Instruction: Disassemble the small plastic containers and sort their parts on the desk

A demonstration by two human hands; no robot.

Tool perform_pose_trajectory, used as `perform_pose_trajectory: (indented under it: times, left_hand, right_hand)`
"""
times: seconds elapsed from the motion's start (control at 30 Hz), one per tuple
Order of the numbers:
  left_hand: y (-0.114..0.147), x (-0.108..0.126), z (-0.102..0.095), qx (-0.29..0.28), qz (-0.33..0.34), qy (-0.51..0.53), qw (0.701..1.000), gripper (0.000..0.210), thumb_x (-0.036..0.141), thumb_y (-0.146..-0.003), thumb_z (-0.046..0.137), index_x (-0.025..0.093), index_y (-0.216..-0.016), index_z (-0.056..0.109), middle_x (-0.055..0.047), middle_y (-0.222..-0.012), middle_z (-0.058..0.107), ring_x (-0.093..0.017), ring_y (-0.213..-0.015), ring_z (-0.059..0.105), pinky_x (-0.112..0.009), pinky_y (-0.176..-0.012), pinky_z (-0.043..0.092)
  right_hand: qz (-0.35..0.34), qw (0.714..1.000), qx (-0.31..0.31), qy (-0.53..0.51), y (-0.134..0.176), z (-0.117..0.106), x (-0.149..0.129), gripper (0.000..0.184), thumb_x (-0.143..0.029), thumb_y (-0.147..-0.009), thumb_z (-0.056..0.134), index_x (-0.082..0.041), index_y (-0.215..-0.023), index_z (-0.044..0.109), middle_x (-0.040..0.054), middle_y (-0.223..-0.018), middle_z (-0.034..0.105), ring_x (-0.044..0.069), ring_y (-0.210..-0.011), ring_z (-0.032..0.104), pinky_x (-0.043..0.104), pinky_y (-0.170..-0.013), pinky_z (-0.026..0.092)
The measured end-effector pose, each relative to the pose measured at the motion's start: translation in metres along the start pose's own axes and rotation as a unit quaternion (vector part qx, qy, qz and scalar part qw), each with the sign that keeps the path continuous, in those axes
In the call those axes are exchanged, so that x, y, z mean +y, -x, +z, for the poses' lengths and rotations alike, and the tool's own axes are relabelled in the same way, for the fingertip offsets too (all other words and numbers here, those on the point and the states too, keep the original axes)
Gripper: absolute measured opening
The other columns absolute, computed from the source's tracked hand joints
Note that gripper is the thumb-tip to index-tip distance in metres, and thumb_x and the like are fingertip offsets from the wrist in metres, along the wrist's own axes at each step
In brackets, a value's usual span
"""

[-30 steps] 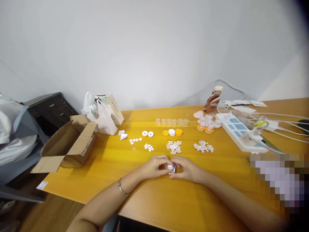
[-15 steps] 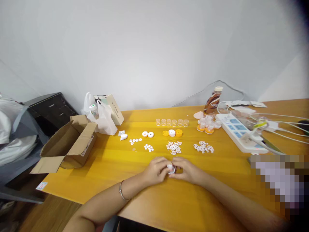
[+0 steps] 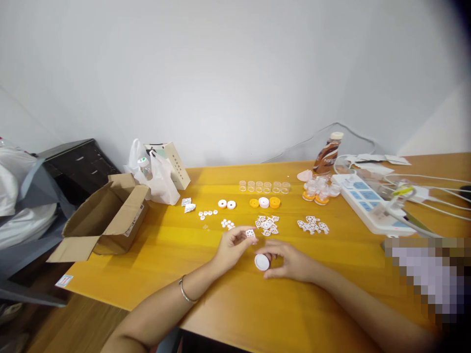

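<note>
My left hand (image 3: 231, 246) pinches a small white openwork plastic piece (image 3: 250, 234) between thumb and fingers. Just to its right, my right hand (image 3: 292, 261) grips a round white cap (image 3: 262, 262), its flat face turned toward me. Beyond the hands lie a pile of white openwork pieces (image 3: 267, 225) and a second such pile (image 3: 312, 225). Small white round pieces (image 3: 227, 223) lie behind my left hand. Farther back are white ring caps (image 3: 231, 205), a row of yellow and white caps (image 3: 264, 202) and a row of clear cups (image 3: 268, 187).
At left stands an open cardboard box (image 3: 106, 230), with a white plastic bag (image 3: 162, 181) behind it. A power strip (image 3: 368, 203) with cables, a brown drink bottle (image 3: 327, 156) and a cluster of clear containers (image 3: 319, 189) occupy the right. Foil pieces (image 3: 190, 208) lie left of centre.
My hands have moved apart, the left one going up and left with the openwork piece. The right hand keeps the cap, whose flat face now shows.
</note>
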State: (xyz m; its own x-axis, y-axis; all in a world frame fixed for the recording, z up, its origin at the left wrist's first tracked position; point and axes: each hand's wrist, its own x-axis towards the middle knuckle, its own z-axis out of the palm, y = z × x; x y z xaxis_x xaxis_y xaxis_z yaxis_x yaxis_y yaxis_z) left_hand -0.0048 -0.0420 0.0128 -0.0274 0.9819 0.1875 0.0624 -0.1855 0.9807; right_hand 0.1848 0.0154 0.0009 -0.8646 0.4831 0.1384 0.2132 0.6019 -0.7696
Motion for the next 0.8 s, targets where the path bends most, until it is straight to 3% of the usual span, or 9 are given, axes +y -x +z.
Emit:
perform_pose_trajectory:
  times: [0.13, 0.23, 0.33, 0.5, 0.7, 0.8]
  left_hand:
    - [0.003, -0.003, 0.004, -0.018, -0.014, 0.033, 0.999, 0.033, 0.033, -0.069, 0.071, 0.013, -0.095, 0.064, -0.003, -0.070, 0.067, -0.012, -0.065, 0.061, -0.024, -0.067, 0.047]
    - [0.005, -0.005, 0.007, -0.023, -0.024, 0.068, 0.997, 0.039, 0.028, -0.065, 0.074, 0.014, -0.098, 0.060, -0.001, -0.069, 0.067, -0.011, -0.063, 0.061, -0.022, -0.064, 0.046]
    - [0.006, -0.007, 0.011, -0.015, -0.029, 0.099, 0.995, 0.042, 0.024, -0.061, 0.077, 0.015, -0.096, 0.055, 0.003, -0.064, 0.065, -0.008, -0.058, 0.058, -0.019, -0.060, 0.043]
    - [0.007, -0.009, 0.014, -0.024, -0.033, 0.131, 0.990, 0.041, 0.024, -0.058, 0.080, 0.015, -0.087, 0.051, 0.004, -0.064, 0.062, -0.006, -0.056, 0.055, -0.018, -0.059, 0.041]
    - [0.009, -0.009, 0.013, -0.026, -0.018, 0.088, 0.996, 0.041, 0.026, -0.056, 0.081, 0.014, -0.082, 0.052, 0.000, -0.070, 0.064, -0.010, -0.064, 0.059, -0.022, -0.064, 0.044]
    - [0.009, -0.010, 0.011, -0.037, -0.004, 0.085, 0.996, 0.036, 0.026, -0.061, 0.078, 0.014, -0.086, 0.055, -0.003, -0.076, 0.066, -0.012, -0.070, 0.061, -0.024, -0.070, 0.047]
  right_hand:
    - [0.016, 0.997, 0.025, -0.073, 0.000, -0.001, 0.001, 0.032, -0.044, -0.069, 0.068, -0.020, -0.091, 0.068, 0.0007, -0.072, 0.057, 0.015, -0.068, 0.053, 0.027, -0.066, 0.043]
    - [0.028, 0.987, 0.107, -0.117, -0.001, -0.001, 0.001, 0.026, -0.044, -0.075, 0.062, -0.019, -0.083, 0.066, 0.0007, -0.070, 0.058, 0.015, -0.066, 0.052, 0.027, -0.063, 0.042]
    - [0.042, 0.973, 0.171, -0.151, -0.002, 0.001, -0.001, 0.027, -0.044, -0.076, 0.061, -0.020, -0.087, 0.066, 0.0012, -0.072, 0.061, 0.015, -0.066, 0.052, 0.028, -0.063, 0.042]
    - [0.046, 0.962, 0.179, -0.201, -0.003, 0.008, -0.007, 0.028, -0.044, -0.074, 0.063, -0.021, -0.091, 0.066, 0.0005, -0.071, 0.060, 0.015, -0.068, 0.054, 0.029, -0.065, 0.044]
    - [0.059, 0.944, 0.193, -0.261, -0.004, 0.014, -0.013, 0.026, -0.044, -0.073, 0.065, -0.020, -0.084, 0.065, 0.0006, -0.071, 0.061, 0.015, -0.069, 0.056, 0.029, -0.067, 0.045]
    - [0.056, 0.941, 0.196, -0.272, -0.004, 0.012, -0.015, 0.023, -0.041, -0.074, 0.065, -0.021, -0.084, 0.066, 0.0006, -0.073, 0.063, 0.015, -0.071, 0.057, 0.029, -0.071, 0.046]
